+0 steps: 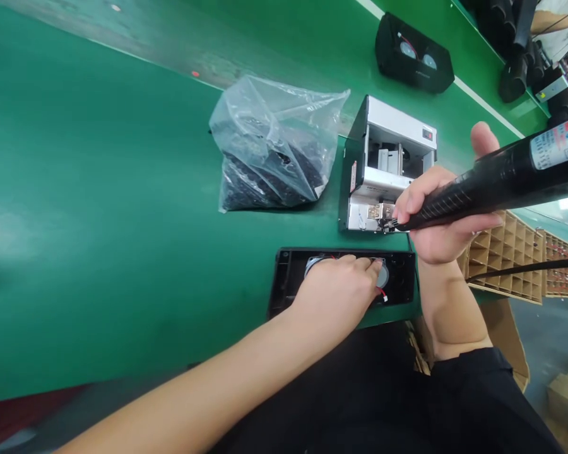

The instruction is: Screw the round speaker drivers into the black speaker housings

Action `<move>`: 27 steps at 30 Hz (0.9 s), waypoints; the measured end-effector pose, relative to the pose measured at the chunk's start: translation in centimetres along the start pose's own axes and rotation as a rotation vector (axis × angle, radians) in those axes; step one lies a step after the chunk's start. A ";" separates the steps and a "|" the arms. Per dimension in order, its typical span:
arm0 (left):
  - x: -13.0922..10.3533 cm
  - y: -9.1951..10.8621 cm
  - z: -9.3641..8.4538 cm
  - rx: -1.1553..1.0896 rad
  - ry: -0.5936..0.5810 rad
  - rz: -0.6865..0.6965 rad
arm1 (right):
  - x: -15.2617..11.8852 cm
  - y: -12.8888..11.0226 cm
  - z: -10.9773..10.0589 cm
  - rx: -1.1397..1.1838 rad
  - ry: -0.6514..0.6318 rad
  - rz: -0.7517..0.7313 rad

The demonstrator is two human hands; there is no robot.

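Note:
My right hand [442,217] is wrapped round a black electric screwdriver [492,180], held nearly level with its tip pointing left. The tip is at the front outlet of a silver and black screw feeder [392,145]; whether a screw sits on it I cannot tell. My left hand [343,287] reaches into a black speaker housing [288,277] at the table's near edge. Its fingers are bent together over a round speaker [382,276], and the fingertips are partly hidden. A red wire with a white plug [385,297] shows beside them.
Left of the feeder, a clear plastic bag [277,148] of small black parts lies on the green table [99,208]. Another black speaker housing [414,53] is at the back. Cardboard divider boxes [511,258] stand at right. A co-worker's arm [553,22] shows top right.

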State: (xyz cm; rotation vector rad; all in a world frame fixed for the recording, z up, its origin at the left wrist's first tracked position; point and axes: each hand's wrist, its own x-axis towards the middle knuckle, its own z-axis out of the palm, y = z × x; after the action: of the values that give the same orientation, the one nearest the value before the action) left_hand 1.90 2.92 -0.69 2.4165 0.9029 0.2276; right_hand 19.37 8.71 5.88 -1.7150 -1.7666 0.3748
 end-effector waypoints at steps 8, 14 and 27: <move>-0.1 -0.1 -0.3 0.020 0.002 -0.001 | -3.1 2.8 -1.3 -0.009 0.054 -0.203; -0.5 -0.7 -0.2 0.030 0.016 0.011 | -8.4 4.7 -4.6 -0.140 -0.091 -0.221; -1.2 -1.2 -0.2 0.033 0.035 0.005 | -10.6 9.2 1.2 0.097 0.034 -0.015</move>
State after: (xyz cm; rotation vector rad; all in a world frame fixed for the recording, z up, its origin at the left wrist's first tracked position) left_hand 0.22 2.98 -1.16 2.4525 0.9229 0.2600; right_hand 25.23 -0.29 -3.24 -1.6301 -1.7077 0.4154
